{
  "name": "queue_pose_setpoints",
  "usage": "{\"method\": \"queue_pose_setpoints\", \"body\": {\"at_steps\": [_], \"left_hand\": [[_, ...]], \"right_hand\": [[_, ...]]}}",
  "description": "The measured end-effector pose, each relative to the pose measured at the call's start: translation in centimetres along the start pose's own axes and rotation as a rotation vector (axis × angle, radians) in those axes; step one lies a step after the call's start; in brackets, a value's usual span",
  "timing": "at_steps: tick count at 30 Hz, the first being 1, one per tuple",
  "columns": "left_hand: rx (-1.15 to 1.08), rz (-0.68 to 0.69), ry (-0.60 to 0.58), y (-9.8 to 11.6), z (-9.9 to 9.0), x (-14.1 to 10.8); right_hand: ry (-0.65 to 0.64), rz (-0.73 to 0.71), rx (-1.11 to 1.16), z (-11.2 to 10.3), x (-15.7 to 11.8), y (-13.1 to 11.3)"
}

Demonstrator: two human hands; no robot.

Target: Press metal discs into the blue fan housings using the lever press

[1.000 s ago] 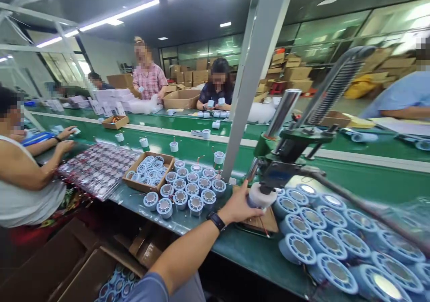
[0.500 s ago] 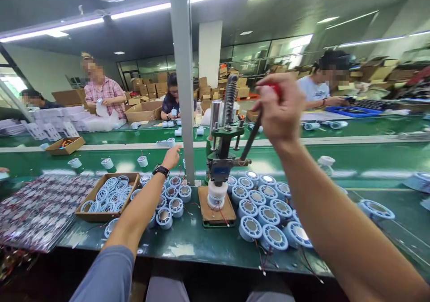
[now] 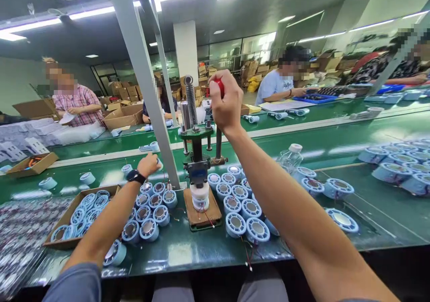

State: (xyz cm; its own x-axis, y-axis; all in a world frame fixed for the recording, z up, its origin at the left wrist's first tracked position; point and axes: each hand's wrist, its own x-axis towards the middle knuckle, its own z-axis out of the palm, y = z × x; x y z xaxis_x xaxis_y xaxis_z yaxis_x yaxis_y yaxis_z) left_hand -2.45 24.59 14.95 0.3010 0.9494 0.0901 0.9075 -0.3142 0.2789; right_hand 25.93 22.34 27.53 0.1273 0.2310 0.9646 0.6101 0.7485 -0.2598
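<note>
My right hand is wrapped round the red knob of a lever on a hand press. The lever stands nearly upright. Under the ram, a white and light blue round part sits on the brown base board, thin wires trailing from it. Out beyond the left-hand group of light blue round housings, my left hand is closed, palm down. A light blue housing shows at its fingertips, mostly hidden by the hand.
More housings stand right of the press, and others farther right. A cardboard box of blue rings lies left. A grey post rises behind the bench. A clear bottle stands right. Several people work across the line.
The view has turned right. My right hand has brought the lever from a slant to nearly upright. The fingers of my left hand, stretched before, have closed on a housing.
</note>
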Motion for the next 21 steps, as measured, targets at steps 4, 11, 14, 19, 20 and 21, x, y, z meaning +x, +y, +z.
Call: {"method": "queue_pose_setpoints", "body": {"at_steps": [4, 11, 14, 19, 20, 21], "left_hand": [[0.136, 0.019, -0.167, 1.7, -0.2, -10.0], [0.203, -0.096, -0.250, 8.7, 9.7, -19.0], [0.109, -0.160, -0.105, 9.0, 11.3, -18.3], [0.058, -0.102, 0.200, 3.2, 7.1, -18.3], [0.084, -0.155, 0.247, 0.8, 5.6, -18.3], [0.130, -0.242, 0.258, -1.8, 4.0, -18.2]], "right_hand": [[-0.015, 0.022, 0.013, 0.2, 0.4, 0.6], [-0.059, 0.097, -0.030, -2.9, -5.5, -3.7], [-0.002, 0.253, -0.075, -3.7, -15.3, -6.4], [-0.155, 0.641, -0.076, -1.1, -29.5, -7.4], [-0.202, 0.718, -0.072, -0.3, -30.7, -7.2], [-0.226, 0.786, -0.068, 0.3, -31.4, -6.9]]}}
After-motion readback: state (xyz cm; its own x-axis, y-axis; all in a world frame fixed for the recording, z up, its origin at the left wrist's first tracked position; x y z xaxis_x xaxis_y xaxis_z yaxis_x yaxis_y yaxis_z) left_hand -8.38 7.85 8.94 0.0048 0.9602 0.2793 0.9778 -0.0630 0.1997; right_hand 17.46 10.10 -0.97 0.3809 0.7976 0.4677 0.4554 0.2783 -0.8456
